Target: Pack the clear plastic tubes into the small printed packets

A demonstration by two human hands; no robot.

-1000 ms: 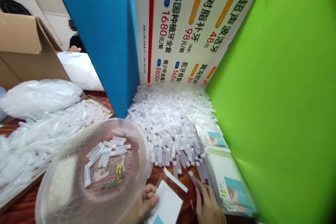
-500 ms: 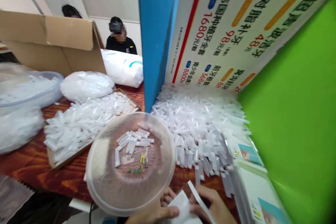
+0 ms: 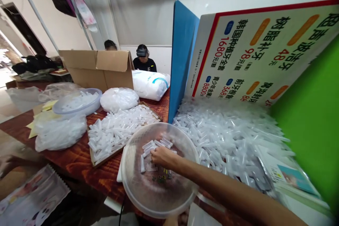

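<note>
My right hand (image 3: 162, 156) reaches from the lower right into a clear round plastic bowl (image 3: 127, 173) at the table's near edge. Its fingers are curled down among a few small translucent plastic tubes (image 3: 159, 143) on the bowl's bottom; what they pinch is hidden. Only a sliver of my left hand (image 3: 169, 222) shows at the bottom edge below the bowl, its fingers out of sight. Right of the bowl lies a large heap of the same tubes (image 3: 225, 130).
A blue panel (image 3: 182, 60), a printed poster (image 3: 265, 53) and a green panel (image 3: 312, 113) wall in the heap. Printed packets (image 3: 293, 178) lie at right. Left: a tray of tubes (image 3: 119, 130), filled plastic bags (image 3: 59, 132), another bowl (image 3: 79, 100), a cardboard box (image 3: 97, 67). Two people (image 3: 144, 60) sit behind.
The camera has swung up and left. My right hand left the white card at the near edge and moved into the bowl; my left hand dropped almost out of view.
</note>
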